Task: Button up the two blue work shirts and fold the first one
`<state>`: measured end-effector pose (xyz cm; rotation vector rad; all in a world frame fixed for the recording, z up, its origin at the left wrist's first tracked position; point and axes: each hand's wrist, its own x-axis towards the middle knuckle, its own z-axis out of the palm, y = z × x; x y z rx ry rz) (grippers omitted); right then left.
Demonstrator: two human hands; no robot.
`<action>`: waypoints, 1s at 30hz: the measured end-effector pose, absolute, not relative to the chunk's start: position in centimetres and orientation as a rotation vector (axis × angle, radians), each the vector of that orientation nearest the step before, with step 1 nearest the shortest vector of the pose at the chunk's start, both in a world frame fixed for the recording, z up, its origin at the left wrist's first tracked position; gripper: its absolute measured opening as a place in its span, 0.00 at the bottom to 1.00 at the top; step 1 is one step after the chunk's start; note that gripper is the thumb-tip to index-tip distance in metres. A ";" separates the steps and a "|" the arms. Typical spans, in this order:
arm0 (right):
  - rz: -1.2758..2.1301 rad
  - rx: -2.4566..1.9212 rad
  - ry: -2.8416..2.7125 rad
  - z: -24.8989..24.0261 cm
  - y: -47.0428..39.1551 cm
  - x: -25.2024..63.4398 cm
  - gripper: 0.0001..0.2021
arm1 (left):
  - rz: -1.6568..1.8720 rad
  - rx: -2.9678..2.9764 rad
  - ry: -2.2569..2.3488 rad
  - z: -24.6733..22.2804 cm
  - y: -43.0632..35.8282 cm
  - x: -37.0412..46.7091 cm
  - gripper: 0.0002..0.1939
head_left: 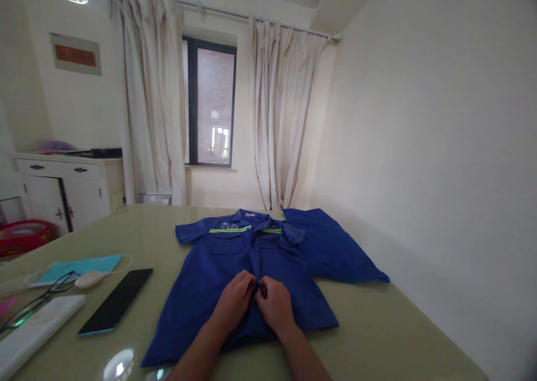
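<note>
A blue short-sleeved shirt (188, 291) lies spread on the table, its collar toward the far side and yellow-green stripes across the chest. My left hand (235, 298) pinches the front placket of the shirt around its middle. Close beside it on the right, my right hand (274, 301) grips the other side of the same placket, the fingertips of both hands nearly touching. The fingertips hide the bit of cloth between them.
Another blue cloth (335, 247) lies by the wall, beside the shirt's right sleeve. On the left of the table (155, 230) are a black phone (117, 301), a light blue mask (84, 268), glasses (46, 296) and a white long object (37, 330).
</note>
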<state>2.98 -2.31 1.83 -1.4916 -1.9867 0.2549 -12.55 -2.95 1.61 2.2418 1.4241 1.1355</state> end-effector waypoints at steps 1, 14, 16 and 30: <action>0.260 -1.486 -1.974 1.8 -2.3 3.0 0.07 | 1.138 2.235 1.415 1.6 -3.0 -12.5 0.10; 0.515 -1.223 -1.917 2.4 -2.1 3.2 0.11 | 1.151 2.194 1.525 1.0 -2.6 -12.3 0.10; 0.569 -1.158 -1.870 2.4 -1.9 3.3 0.17 | 1.162 2.174 1.512 1.0 -2.5 -12.3 0.09; 0.680 -1.239 -1.845 2.2 -1.6 3.4 0.08 | 1.203 2.096 1.391 1.4 -2.4 -12.9 0.09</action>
